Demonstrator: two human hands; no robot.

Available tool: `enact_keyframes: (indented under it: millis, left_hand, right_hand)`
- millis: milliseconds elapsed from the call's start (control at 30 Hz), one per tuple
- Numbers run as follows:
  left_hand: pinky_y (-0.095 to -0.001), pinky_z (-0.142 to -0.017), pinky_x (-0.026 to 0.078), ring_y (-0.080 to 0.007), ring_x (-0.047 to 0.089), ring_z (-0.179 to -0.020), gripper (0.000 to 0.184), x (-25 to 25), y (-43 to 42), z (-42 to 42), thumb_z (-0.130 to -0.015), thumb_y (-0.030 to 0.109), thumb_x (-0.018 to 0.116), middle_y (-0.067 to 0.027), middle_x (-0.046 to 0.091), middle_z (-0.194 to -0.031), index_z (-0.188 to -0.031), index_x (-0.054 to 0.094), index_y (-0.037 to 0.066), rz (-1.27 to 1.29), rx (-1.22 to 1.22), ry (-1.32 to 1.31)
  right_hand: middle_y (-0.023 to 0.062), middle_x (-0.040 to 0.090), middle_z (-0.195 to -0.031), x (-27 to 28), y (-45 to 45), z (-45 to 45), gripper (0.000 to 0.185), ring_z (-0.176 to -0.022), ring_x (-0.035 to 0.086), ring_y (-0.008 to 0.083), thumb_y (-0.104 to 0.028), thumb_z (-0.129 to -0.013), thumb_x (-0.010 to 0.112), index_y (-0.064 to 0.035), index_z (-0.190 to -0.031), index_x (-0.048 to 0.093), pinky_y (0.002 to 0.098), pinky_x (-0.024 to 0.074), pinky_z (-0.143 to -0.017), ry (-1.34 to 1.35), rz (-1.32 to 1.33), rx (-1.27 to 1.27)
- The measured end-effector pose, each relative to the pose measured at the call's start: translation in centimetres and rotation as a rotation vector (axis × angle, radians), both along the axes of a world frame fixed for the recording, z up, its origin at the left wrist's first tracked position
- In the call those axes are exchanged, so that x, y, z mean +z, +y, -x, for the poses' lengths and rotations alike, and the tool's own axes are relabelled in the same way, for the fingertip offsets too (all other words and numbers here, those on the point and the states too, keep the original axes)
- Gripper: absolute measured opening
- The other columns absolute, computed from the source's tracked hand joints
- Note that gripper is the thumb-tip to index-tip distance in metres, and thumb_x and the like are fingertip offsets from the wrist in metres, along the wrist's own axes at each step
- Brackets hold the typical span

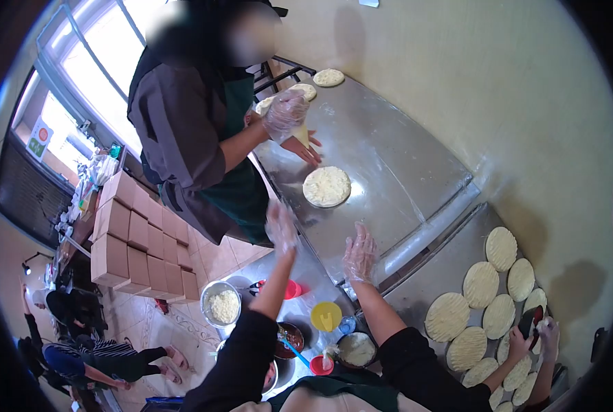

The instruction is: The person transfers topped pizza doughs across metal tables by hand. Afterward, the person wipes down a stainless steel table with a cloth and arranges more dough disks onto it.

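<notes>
My left hand [282,228], in a clear plastic glove, is raised at the near left corner of the steel table [389,199]. Its fingers are stretched out and slightly blurred, with nothing seen in them. To the right, my right hand [360,255], also gloved, reaches over the table's near edge with its fingers spread and holds nothing. Beyond both hands, apart from them, a round flat dough with a pale, lumpy topping [327,186] lies on the steel.
A co-worker [190,137] leans over the table holding something pale yellow. Below my arms are a bowl of white crumbles [222,307], a yellow dish [326,316] and a red cup [321,364]. Ridged dough rounds [447,316] lie right, near another person's hands. Cardboard boxes [128,264] stand left.
</notes>
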State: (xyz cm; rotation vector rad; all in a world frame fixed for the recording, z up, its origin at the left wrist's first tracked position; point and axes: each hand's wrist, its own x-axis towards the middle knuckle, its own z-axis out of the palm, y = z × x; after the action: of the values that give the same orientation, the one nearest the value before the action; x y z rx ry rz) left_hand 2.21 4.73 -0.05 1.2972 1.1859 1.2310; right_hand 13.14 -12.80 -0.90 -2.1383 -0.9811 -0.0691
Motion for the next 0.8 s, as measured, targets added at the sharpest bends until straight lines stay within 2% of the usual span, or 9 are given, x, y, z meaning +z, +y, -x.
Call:
enact_keyframes:
  millis: [67, 100, 133, 267, 367, 467, 600, 667, 800]
  left_hand:
    - [-0.0339, -0.095, 0.038, -0.0271, 0.051, -0.11, 0.053, 2.1, 3.8, -2.3, -0.088, 0.037, 0.048, -0.0168, 0.054, -0.119, -0.126, 0.045, -0.001, -0.048, -0.136, 0.019]
    - [-0.0374, -0.097, 0.036, -0.0318, 0.048, -0.114, 0.056, -1.0, 9.6, -2.6, -0.089, 0.043, 0.043, -0.0177, 0.052, -0.122, -0.127, 0.044, 0.002, -0.153, -0.294, 0.473]
    - [-0.0393, -0.1, 0.032, -0.0343, 0.045, -0.117, 0.058, -1.1, 11.8, -4.1, -0.089, 0.048, 0.037, -0.0192, 0.049, -0.126, -0.127, 0.046, 0.005, -0.101, -0.372, 0.592]
    - [-0.0402, -0.104, 0.026, -0.0338, 0.037, -0.124, 0.063, -0.3, 14.2, -10.0, -0.089, 0.054, 0.031, -0.0213, 0.044, -0.131, -0.124, 0.05, 0.006, -0.081, -0.506, 0.653]
    - [-0.0399, -0.105, 0.024, -0.033, 0.034, -0.127, 0.07, -6.9, 20.5, -14.5, -0.088, 0.06, 0.025, -0.0212, 0.04, -0.134, -0.128, 0.046, 0.007, 0.069, -0.583, 0.759]
    - [-0.0401, -0.106, 0.022, -0.0324, 0.031, -0.129, 0.076, -4.0, 19.0, -15.1, -0.086, 0.065, 0.022, -0.021, 0.036, -0.136, -0.132, 0.041, 0.008, 0.171, -0.842, 0.867]
    - [-0.0396, -0.106, 0.023, -0.0327, 0.03, -0.13, 0.079, -2.1, 17.7, -14.4, -0.084, 0.068, 0.022, -0.02, 0.037, -0.136, -0.131, 0.042, 0.007, 0.118, -0.727, 0.968]
    - [-0.0391, -0.105, 0.025, -0.034, 0.032, -0.128, 0.08, 0.3, 16.4, -13.9, -0.084, 0.067, 0.024, -0.021, 0.04, -0.133, -0.13, 0.042, 0.005, -0.031, -0.519, 1.177]
    - [-0.0341, -0.1, 0.031, -0.0293, 0.044, -0.119, 0.081, -4.3, 21.9, -14.3, -0.084, 0.068, 0.026, -0.0187, 0.049, -0.127, -0.129, 0.042, 0.002, 0.143, -0.721, 0.712]
  right_hand:
    - [0.0148, 0.046, -0.125, -0.5, -0.1, 0.0, 0.047, -0.115, 0.043, 0.0315, -0.012, -0.083, 0.053, -0.0075, -0.127, 0.038, 0.0446, 0.0329, -0.097, 0.071, -0.047, -0.018]
    - [0.0165, 0.045, -0.124, -0.7, 0.0, 0.0, 0.048, -0.114, 0.043, 0.0327, -0.008, -0.082, 0.052, -0.0068, -0.128, 0.037, 0.0446, 0.0331, -0.097, 0.107, -0.093, -0.028]
    - [0.0183, 0.045, -0.123, -0.7, 0.3, -0.2, 0.049, -0.114, 0.043, 0.0339, -0.005, -0.081, 0.051, -0.0062, -0.129, 0.036, 0.0446, 0.0333, -0.097, 0.138, -0.142, -0.037]
    - [0.0205, 0.047, -0.118, -2.1, 0.9, -1.1, 0.051, -0.107, 0.048, 0.034, -0.005, -0.084, 0.047, -0.0039, -0.133, 0.031, 0.0417, 0.0391, -0.092, 0.264, -0.266, -0.053]
    - [0.0207, 0.048, -0.118, -3.0, 0.7, -1.7, 0.052, -0.105, 0.051, 0.0322, -0.003, -0.083, 0.046, -0.0028, -0.132, 0.031, 0.0399, 0.042, -0.089, 0.251, -0.244, -0.049]
    - [0.0213, 0.05, -0.113, -2.7, 0.8, -1.9, 0.049, -0.103, 0.049, 0.0365, -0.003, -0.08, 0.048, -0.0018, -0.127, 0.036, 0.0436, 0.0382, -0.09, 0.289, -0.258, -0.002]
    - [0.0223, 0.049, -0.114, -2.1, 1.0, -1.7, 0.052, -0.103, 0.049, 0.0357, -0.004, -0.079, 0.049, -0.0019, -0.128, 0.035, 0.0429, 0.039, -0.089, 0.32, -0.256, -0.006]
    - [0.0228, 0.048, -0.114, -1.3, 1.5, -1.7, 0.053, -0.103, 0.049, 0.0356, -0.004, -0.079, 0.05, -0.0019, -0.129, 0.034, 0.0429, 0.0389, -0.09, 0.341, -0.257, -0.01]
    - [0.0218, 0.046, -0.118, -1.8, 0.9, -1.3, 0.056, -0.106, 0.049, 0.0332, -0.002, -0.079, 0.049, -0.0029, -0.132, 0.031, 0.041, 0.0389, -0.092, 0.374, -0.293, 0.001]
